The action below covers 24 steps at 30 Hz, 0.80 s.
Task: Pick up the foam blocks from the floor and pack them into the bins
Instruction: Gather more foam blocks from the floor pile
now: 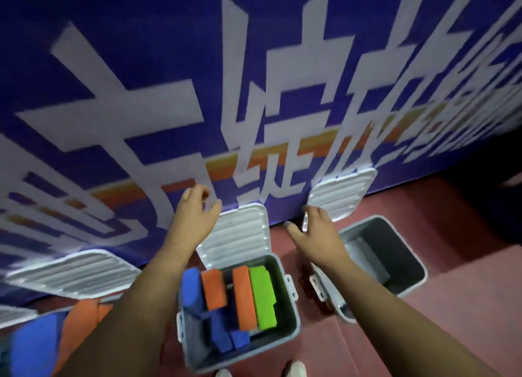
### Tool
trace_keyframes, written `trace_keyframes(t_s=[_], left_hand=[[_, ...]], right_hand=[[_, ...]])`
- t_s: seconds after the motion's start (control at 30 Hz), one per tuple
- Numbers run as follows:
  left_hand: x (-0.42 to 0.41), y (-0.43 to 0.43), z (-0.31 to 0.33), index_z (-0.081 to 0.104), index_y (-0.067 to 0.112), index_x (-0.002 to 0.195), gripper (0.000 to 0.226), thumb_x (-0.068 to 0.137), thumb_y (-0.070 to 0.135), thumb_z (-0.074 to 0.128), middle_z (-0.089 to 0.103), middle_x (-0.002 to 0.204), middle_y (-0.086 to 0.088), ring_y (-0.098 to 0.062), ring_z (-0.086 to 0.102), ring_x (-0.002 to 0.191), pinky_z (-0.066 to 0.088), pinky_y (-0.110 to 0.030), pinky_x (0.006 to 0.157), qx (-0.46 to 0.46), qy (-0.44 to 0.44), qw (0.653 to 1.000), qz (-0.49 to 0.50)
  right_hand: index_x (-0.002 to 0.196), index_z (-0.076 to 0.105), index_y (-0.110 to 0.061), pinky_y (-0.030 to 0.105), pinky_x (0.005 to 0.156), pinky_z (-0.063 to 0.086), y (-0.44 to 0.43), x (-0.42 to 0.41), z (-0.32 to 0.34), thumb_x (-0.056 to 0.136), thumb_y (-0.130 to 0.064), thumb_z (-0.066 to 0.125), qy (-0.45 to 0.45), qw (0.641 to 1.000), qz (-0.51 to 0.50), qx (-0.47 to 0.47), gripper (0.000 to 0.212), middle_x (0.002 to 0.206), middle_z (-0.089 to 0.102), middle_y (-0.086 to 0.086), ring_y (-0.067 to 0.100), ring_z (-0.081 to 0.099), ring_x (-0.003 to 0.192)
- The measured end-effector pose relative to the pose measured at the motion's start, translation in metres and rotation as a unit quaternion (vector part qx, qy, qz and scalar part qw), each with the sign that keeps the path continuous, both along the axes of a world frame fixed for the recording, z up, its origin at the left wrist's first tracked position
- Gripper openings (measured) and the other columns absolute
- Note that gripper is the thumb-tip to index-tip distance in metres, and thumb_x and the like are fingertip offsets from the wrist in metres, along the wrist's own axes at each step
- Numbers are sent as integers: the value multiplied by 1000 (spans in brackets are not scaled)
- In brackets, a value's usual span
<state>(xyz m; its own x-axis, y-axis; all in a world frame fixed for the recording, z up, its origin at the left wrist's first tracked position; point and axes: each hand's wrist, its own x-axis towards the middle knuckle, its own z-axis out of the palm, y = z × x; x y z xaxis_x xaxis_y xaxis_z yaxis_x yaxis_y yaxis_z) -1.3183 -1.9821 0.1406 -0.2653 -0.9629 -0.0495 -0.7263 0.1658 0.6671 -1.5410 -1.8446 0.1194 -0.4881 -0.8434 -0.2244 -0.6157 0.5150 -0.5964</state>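
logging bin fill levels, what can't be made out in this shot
Head view only:
- Left bin's blocks: blurred, cut by the frame edge, partly behind the left forearm; count unclear.
- Middle bin: lower layers hidden under the top blocks.
- Right bin: dark inside; the grey shape cannot be identified.
- Right hand: blur hides whether its fingers touch the lid.

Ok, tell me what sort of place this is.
Probably an indoor event or activity space: a large blue banner with big white characters covers the wall, the floor is dark red, and a grey lidded bin holds coloured foam blocks.
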Motion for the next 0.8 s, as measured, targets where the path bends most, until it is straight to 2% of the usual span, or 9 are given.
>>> trace_keyframes(t_s=[0.17, 0.33, 0.47, 0.53, 0.63, 0.8], left_hand=[[12, -3, 108, 53, 18, 123, 35, 92, 34, 58, 52, 121, -3, -21, 52, 111, 47, -41, 95, -88, 8, 994, -64], [39, -19, 151, 50, 21, 128, 40, 94, 41, 55, 52, 128, -1, -19, 54, 112, 51, -38, 90, -131, 9, 986, -103], [58, -22, 159, 49, 20, 125, 36, 95, 40, 55, 52, 124, -1, -16, 54, 108, 47, -30, 81, -143, 29, 973, -177], [62, -12, 160, 49, 20, 125, 36, 95, 39, 55, 52, 123, -1, -17, 54, 108, 50, -32, 84, -138, 33, 962, -233], [67, 21, 161, 52, 18, 122, 37, 92, 39, 56, 52, 120, 0, -19, 53, 107, 50, -39, 89, -109, 42, 945, -306], [56, 118, 156, 55, 12, 115, 35, 89, 35, 60, 53, 116, -6, -26, 53, 107, 44, -36, 93, -86, 58, 891, -442]], right_hand=[[138, 46, -11, 43, 102, 43, -7, 11, 116, 89, -54, 58, 47, 998, -12, -45, 66, 137, 47, 12, 33, 49, 124], [138, 45, -15, 45, 102, 45, -2, 49, 177, 90, -56, 53, 95, 990, -63, -88, 64, 137, 48, 10, 30, 51, 121], [141, 43, -14, 42, 104, 40, 27, 99, 186, 92, -53, 55, 113, 977, -146, -105, 64, 141, 45, 9, 29, 48, 125], [141, 44, -14, 45, 107, 40, 52, 125, 181, 90, -54, 55, 107, 965, -214, -105, 66, 142, 44, 11, 31, 48, 126], [134, 48, -14, 47, 107, 39, 102, 165, 172, 87, -53, 57, 86, 944, -304, -98, 61, 133, 48, 11, 32, 49, 123], [142, 45, -12, 44, 107, 39, 227, 225, 168, 89, -52, 55, 106, 895, -430, -50, 66, 140, 46, 13, 31, 46, 128]])
